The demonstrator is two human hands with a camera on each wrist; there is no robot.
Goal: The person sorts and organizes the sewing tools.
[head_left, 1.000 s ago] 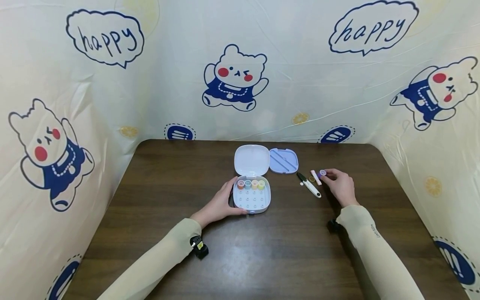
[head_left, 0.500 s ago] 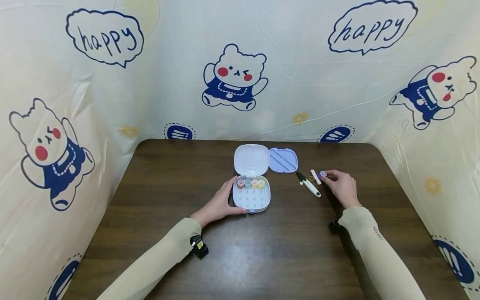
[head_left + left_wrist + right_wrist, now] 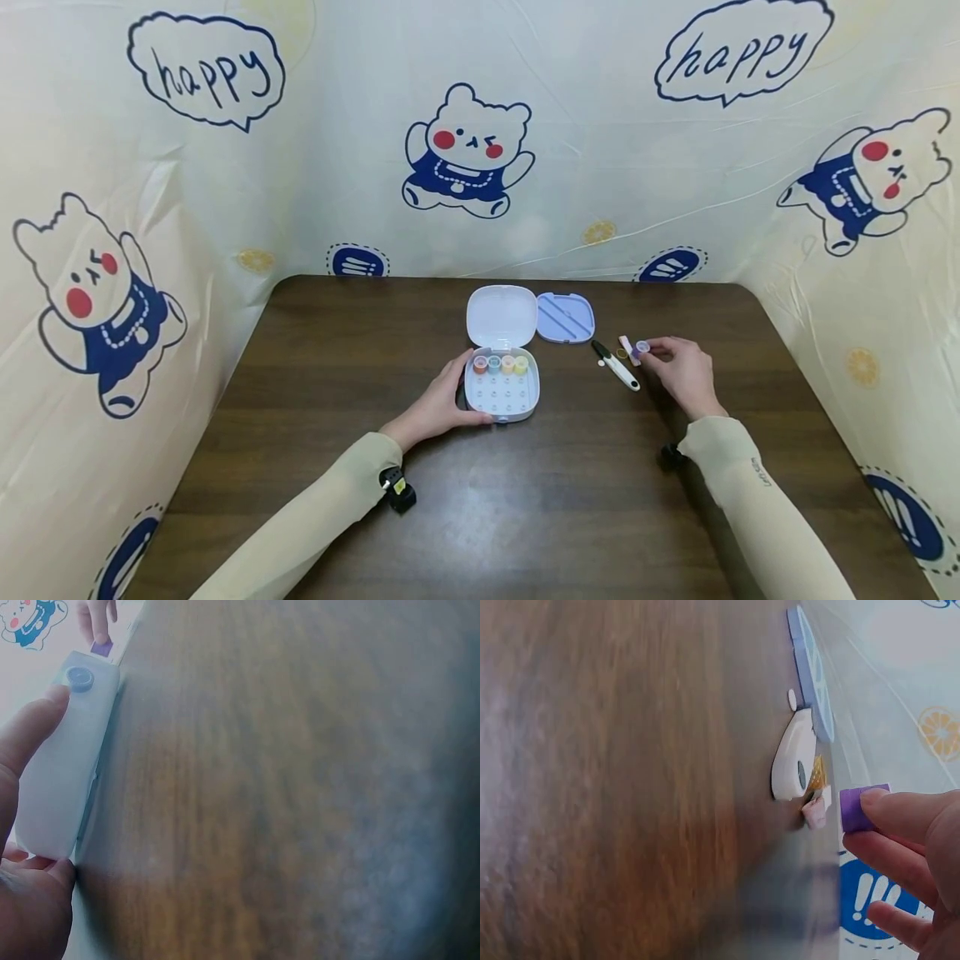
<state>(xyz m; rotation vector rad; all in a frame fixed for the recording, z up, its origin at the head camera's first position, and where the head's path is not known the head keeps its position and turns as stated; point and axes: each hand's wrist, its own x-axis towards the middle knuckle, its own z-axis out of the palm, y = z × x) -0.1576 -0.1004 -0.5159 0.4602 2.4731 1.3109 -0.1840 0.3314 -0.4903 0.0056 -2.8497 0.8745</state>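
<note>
My left hand [image 3: 435, 402] holds the side of an open pale sewing box [image 3: 471, 396], its thumb at the front edge near the latch [image 3: 79, 679]. Inside, a row of several coloured thread spools [image 3: 508, 365] sits on pegs at the back, with bare pegs in front. To the right, my right hand [image 3: 686, 377] pinches a purple thread spool [image 3: 853, 810] between thumb and fingers, raised above the table. Close to that spool lie a small pink-and-white piece [image 3: 816, 810], a golden thimble [image 3: 819, 772] and a white-handled tool [image 3: 622, 372] with a black end.
The box's lid [image 3: 502, 315] stands open at the back. Beside it lies a lilac tray [image 3: 565, 318] with a diagonal bar. A tiny white round piece [image 3: 601, 363] is near the tool. The dark wooden table [image 3: 480, 500] meets a printed white curtain [image 3: 337, 167] behind.
My right hand has shifted slightly with the purple spool, which now overlaps the pink-and-white piece's near end in the head view. My left hand keeps its hold on the box.
</note>
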